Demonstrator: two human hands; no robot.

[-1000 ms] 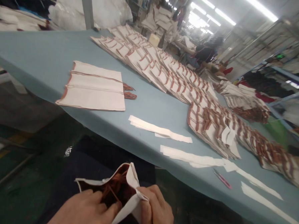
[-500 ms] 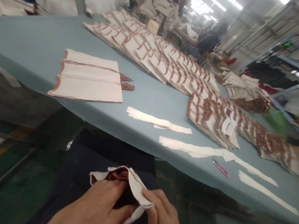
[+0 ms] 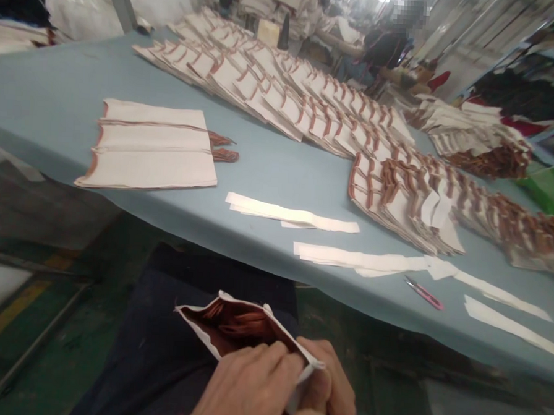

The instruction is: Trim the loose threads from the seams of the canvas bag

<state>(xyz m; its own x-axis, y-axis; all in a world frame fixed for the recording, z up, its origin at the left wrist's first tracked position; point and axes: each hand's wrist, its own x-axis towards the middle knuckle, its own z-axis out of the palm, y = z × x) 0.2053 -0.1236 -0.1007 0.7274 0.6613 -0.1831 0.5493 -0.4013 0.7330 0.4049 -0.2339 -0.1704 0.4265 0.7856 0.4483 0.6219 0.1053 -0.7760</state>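
Low in the view, over my lap, I hold a cream cloth bag (image 3: 201, 327) with a brown lining, its mouth gaping toward me. My left hand (image 3: 249, 392) curls over the bag's near edge with its fingers pressed onto the fabric. My right hand (image 3: 332, 393) pinches the bag's right corner from below. Brown straps show inside the bag.
A blue-grey table (image 3: 45, 96) runs ahead. A small stack of flat cream bags (image 3: 150, 145) lies at its left, long overlapping rows of bags (image 3: 310, 104) behind. White fabric strips (image 3: 290, 215) and a pink cutter (image 3: 425, 292) lie near the front edge. Another person works at the far end.
My hands and the bag have shifted right and lower in view. The bag's mouth now gapes wider, and my left hand has slid over its near edge toward the right hand.
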